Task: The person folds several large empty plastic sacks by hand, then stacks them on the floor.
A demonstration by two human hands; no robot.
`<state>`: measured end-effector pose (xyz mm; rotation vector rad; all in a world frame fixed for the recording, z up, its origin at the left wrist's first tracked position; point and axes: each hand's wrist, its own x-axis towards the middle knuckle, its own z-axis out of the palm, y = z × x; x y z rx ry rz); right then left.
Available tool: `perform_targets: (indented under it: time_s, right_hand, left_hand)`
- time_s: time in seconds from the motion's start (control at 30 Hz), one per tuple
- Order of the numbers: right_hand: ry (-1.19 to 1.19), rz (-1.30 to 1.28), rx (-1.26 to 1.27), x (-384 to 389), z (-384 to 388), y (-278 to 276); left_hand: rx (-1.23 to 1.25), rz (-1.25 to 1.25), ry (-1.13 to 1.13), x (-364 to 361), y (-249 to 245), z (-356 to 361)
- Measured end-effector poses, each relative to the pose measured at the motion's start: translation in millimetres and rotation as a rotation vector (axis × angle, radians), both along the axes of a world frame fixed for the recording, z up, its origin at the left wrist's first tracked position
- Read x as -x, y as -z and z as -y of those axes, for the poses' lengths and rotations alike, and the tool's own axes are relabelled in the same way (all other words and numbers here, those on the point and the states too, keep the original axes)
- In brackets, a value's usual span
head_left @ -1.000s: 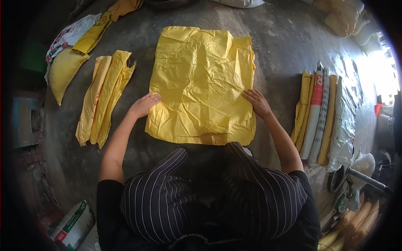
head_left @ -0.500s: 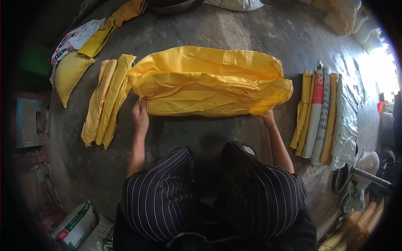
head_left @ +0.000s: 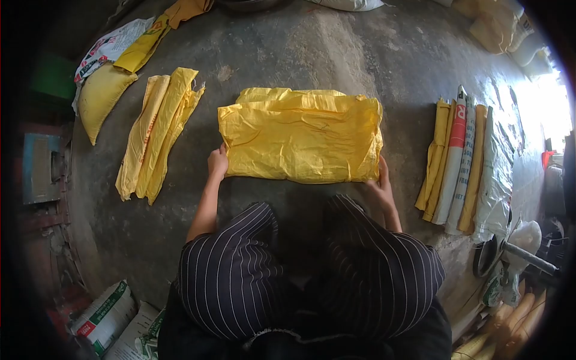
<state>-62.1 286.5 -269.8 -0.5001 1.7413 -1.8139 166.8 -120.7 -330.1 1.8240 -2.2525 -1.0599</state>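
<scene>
A yellow woven sack (head_left: 300, 141), folded over on itself and creased, spreads in front of my knees. My left hand (head_left: 219, 162) is closed on its left edge near the lower corner. At the lower right corner, my right hand (head_left: 381, 187) pinches the sack's edge, its fingers running up along the side. The sack's far edge shows a second layer behind the front one. To the left, folded yellow sacks (head_left: 157, 141) lie side by side on the floor.
On the right lies a row of folded sacks, including a white and red one (head_left: 457, 144) and a shiny pale one (head_left: 492, 174). A stuffed yellow sack (head_left: 103, 99) rests at the far left. Printed white bags (head_left: 108, 318) stand at the lower left, on the concrete floor (head_left: 270, 63).
The wide, billowing sack has come down flatter and narrower, its upper flap lowered. My hands have moved closer together, the left one rightward. The folded sacks on the left have shifted slightly.
</scene>
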Motion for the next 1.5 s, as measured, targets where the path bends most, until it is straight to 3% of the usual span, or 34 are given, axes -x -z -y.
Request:
perform_targets:
  time_s: [0.03,0.1,0.17,0.23,0.27,0.3,0.37,0.43,0.57,0.7,0.8,0.87,0.93,1.0,1.03,1.1,1.17,1.27,1.33,1.37,1.4,1.43,1.47,1.5]
  right_hand:
    - [0.003,0.004,-0.005,-5,6,5]
    - [0.269,-0.478,-0.487,-5,17,28]
    - [0.354,-0.357,-0.489,4,21,42]
    - [0.520,-0.277,-0.606,10,24,46]
    - [0.527,-0.272,-0.606,13,23,50]
    - [0.569,-0.274,-0.591,17,21,55]
    - [0.608,-0.271,-0.580,23,18,65]
    - [0.719,-0.463,-0.611,23,17,74]
    - [0.652,-0.421,-0.655,28,14,70]
    - [0.643,-0.578,-0.597,37,20,51]
    - [0.600,-0.632,-0.552,42,30,50]
    - [0.560,-0.640,-0.600,46,34,57]
    - [0.454,-0.638,-0.828,43,37,72]
    - [0.411,-0.626,-0.927,31,31,87]
    - [0.374,-0.617,-1.024,28,29,94]
    - [0.348,-0.631,-1.058,29,30,93]
    - [0.323,-0.647,-1.099,26,26,85]
    - [0.238,-0.460,-1.243,27,39,68]
    - [0.484,-0.886,-1.221,20,41,67]
    - [0.473,-0.886,-1.222,19,45,66]
    - [0.407,-1.053,-1.082,19,51,59]
    - [0.339,-1.208,-0.934,19,56,52]
    - [0.330,-1.199,-0.937,14,65,42]
    - [0.139,-1.261,-0.917,9,79,29]
  left_hand:
    - [-0.026,-0.003,-0.038,2,0,0]
    - [-0.074,-0.067,-0.037,0,2,4]
    - [-0.120,-0.136,-0.036,-2,-1,3]
    - [-0.575,-0.721,-0.055,-19,-15,-4]
    - [-0.614,-0.836,0.026,-32,-5,-4]
    - [-0.613,-0.832,0.033,-41,-6,-12]
    - [-0.395,-0.589,0.364,-54,-5,-31]
    - [-0.282,-0.590,0.316,-52,-1,-48]
    - [0.084,-0.675,0.225,-42,-7,-65]
    - [0.082,-0.779,0.169,-31,-31,-58]
    - [0.444,-0.531,0.042,-24,-34,-52]
    - [0.444,-0.436,-0.030,-24,-30,-52]
    - [0.440,-0.342,-0.105,-31,-21,-55]
    - [0.416,-0.022,-0.033,-40,-1,-55]
    - [0.419,-0.020,-0.034,-40,3,-55]
    - [0.414,0.222,0.046,-39,7,-64]
    - [0.400,0.278,0.052,-37,13,-63]
    - [0.294,0.378,0.084,-26,12,-52]
    - [0.476,0.341,0.140,-21,1,-52]
    - [0.658,0.289,0.193,-15,-16,-59]
    - [0.838,0.237,0.252,-7,-34,-68]
    - [0.842,0.126,0.335,0,-41,-75]
    - [0.842,0.014,0.416,8,-43,-83]
    - [0.839,0.022,0.415,19,-41,-91]
